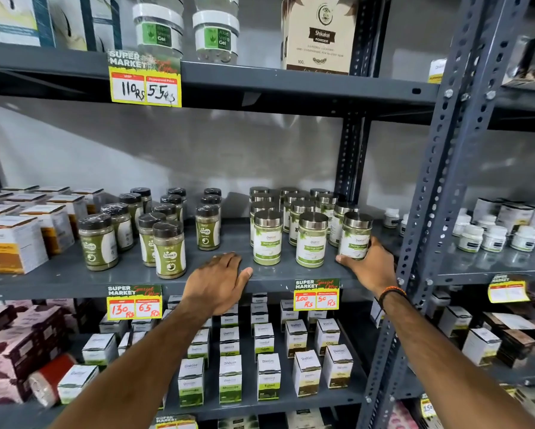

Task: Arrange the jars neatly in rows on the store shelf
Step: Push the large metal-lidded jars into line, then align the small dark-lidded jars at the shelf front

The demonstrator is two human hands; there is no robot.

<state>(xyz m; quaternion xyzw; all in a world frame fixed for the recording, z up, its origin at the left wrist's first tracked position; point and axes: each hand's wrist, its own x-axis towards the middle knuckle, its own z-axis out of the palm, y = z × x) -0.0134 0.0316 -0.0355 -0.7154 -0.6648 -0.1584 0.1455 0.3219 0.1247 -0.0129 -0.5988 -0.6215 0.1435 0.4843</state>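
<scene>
Several green-label jars with silver lids stand in rows on the right half of the grey middle shelf. The front row holds three: one jar on the left, one jar in the middle, and the rightmost jar. My right hand wraps around the base of that rightmost jar, thumb in front. My left hand rests flat on the shelf's front edge, fingers together, holding nothing. Dark-lidded olive jars stand in looser rows to the left.
White boxes fill the shelf's left end. A perforated steel upright stands just right of my right hand. Small white tubs sit on the neighbouring shelf. Price tags hang on the shelf edge. Small cartons fill the shelf below.
</scene>
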